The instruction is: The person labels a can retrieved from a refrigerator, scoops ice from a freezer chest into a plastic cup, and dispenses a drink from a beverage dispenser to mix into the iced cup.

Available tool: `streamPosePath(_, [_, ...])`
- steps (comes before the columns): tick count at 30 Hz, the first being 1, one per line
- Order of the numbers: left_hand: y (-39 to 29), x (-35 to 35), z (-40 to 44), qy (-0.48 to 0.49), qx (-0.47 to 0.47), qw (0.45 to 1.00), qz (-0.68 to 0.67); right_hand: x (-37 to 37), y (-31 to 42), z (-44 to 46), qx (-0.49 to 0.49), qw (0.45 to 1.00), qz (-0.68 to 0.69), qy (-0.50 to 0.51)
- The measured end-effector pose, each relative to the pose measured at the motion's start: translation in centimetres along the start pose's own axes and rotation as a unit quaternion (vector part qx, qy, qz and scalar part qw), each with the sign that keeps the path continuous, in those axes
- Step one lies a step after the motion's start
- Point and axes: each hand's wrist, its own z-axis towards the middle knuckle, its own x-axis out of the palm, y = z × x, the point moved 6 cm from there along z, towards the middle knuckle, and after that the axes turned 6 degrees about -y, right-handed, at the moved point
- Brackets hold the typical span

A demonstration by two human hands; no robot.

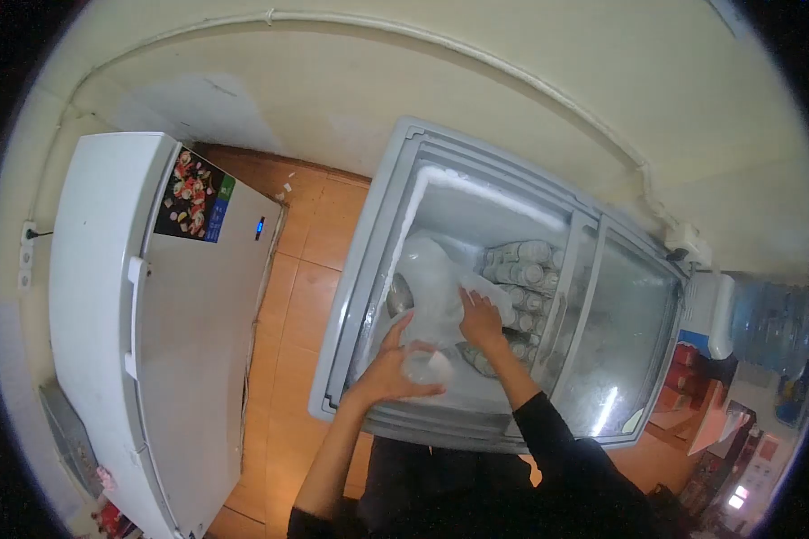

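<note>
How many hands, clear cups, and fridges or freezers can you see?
Hands: 2, left hand and right hand
Clear cup: 1
Fridges or freezers: 2, grey one and white one
Total: 5

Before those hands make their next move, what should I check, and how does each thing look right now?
1. Left hand has hold of the clear cup: ok.
2. Right hand is at the white plastic bag: ok; whether it grips the bag, cannot tell.
3. Chest freezer is uncovered above the hands: ok; the glass lid covers the other side.
4. Inner edge is free of frost: not ok; a white band lines it.
5. Bottles lie stacked beside the bag: ok.
6. Bag's contents are known: cannot tell.
</note>
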Motion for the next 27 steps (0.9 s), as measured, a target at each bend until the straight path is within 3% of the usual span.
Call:
streamPosePath(1, [1.0, 1.1, 1.5, 0.004, -0.002, 1.0, -0.005, -1.2, 0.2, 0.8, 0.003, 0.999, 0.044, 0.024])
streamPosePath(3, [3.4, 3.2, 3.9, 0.015, -0.019, 0.993, 0.117, -2.3, 0.4, 1.9, 0.008, 0.995, 0.086, 0.052])
streamPosePath(4, [4.6, 4.1, 4.5, 0.018, -0.022, 0.993, 0.114, -1.6, -0.2, 2.0, 0.052, 0.986, 0.122, 0.102])
streamPosePath(6, [7.3, 6.4, 5.2, 0.124, -0.098, 0.982, 0.102, -1.8, -0.4, 3.3, 0.095, 0.971, 0.157, 0.152])
streamPosePath(8, [7.1, 7.8, 4.6, 0.182, -0.109, 0.975, 0.063, -2.7, 2.5, 4.9, 0.095, 0.925, 0.308, 0.201])
streamPosePath(10, [6.8, 9.1, 3.1, 0.24, -0.118, 0.963, 0.028, -0.9, 5.4, 6.2, 0.073, 0.914, 0.343, 0.204])
streamPosePath(12, [6.5, 9.7, 1.7, 0.197, -0.126, 0.971, -0.041, 11.1, 7.0, 6.1, -0.08, 0.946, 0.225, 0.218])
streamPosePath(13, [6.2, 9.7, 1.5, 0.197, -0.129, 0.971, -0.039, 14.5, 7.7, 6.0, -0.061, 0.925, 0.222, 0.302])
streamPosePath(15, [6.3, 10.1, 1.2, 0.234, -0.196, 0.95, -0.068, 18.8, 8.1, 4.9, 0.08, 0.862, 0.272, 0.421])
streamPosePath(19, [8.5, 11.3, 0.4, 0.201, -0.188, 0.956, -0.095, 21.9, 7.9, 3.0, 0.23, 0.825, 0.366, 0.364])
streamPosePath(20, [8.1, 11.2, 0.4, 0.205, -0.177, 0.957, -0.1, 22.1, 7.5, 2.1, 0.351, 0.737, 0.372, 0.441])
streamPosePath(21, [7.6, 11.1, 0.4, 0.209, -0.165, 0.958, -0.106, 22.7, 7.6, 1.9, 0.35, 0.738, 0.371, 0.442])
streamPosePath(23, [6.4, 10.2, 0.3, 0.196, -0.18, 0.955, -0.127, 28.4, 6.4, 1.4, 0.235, 0.839, 0.258, 0.418])
streamPosePath(24, [5.7, 9.7, 0.2, 0.185, -0.196, 0.952, -0.145, 26.4, 6.6, 1.5, 0.235, 0.839, 0.258, 0.418])
streamPosePath(25, [5.0, 9.1, 0.4, 0.184, -0.196, 0.952, -0.144, 22.5, 6.6, 1.7, 0.298, 0.825, 0.268, 0.399])
streamPosePath(26, [4.7, 8.7, 0.3, 0.214, -0.22, 0.948, -0.083, 19.4, 6.6, 1.8, 0.359, 0.808, 0.276, 0.377])
streamPosePath(27, [4.8, 8.4, 0.1, 0.244, -0.242, 0.939, -0.021, 18.2, 6.9, 2.2, 0.358, 0.808, 0.278, 0.376])
